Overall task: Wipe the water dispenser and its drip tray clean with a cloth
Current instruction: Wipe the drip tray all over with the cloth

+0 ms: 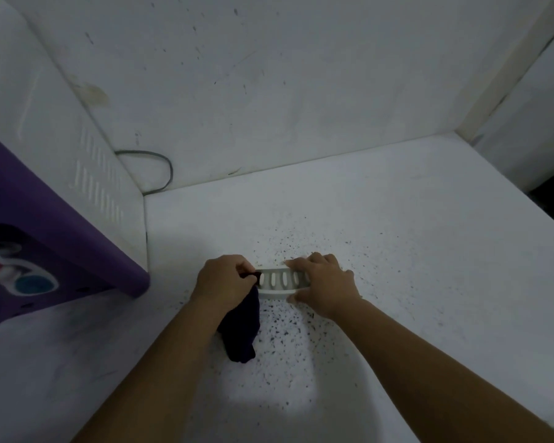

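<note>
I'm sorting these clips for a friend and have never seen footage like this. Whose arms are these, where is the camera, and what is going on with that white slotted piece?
There is no machine here, just a person at work. The single picture comes from a wide-angle camera worn on the person's head, looking forward and down, so the two bare arms reaching in from the bottom are their own.

The left hand holds a dark cloth in a curled grip and presses it against one end of the white slotted drip tray; the rest of the cloth hangs below the hand. The right hand steadies the tray's other end, fingers over the top and thumb beneath.

The tray sits on a white floor sprinkled with dark specks. At left stands the white and purple water dispenser, with a grey cable looping behind it.
</note>
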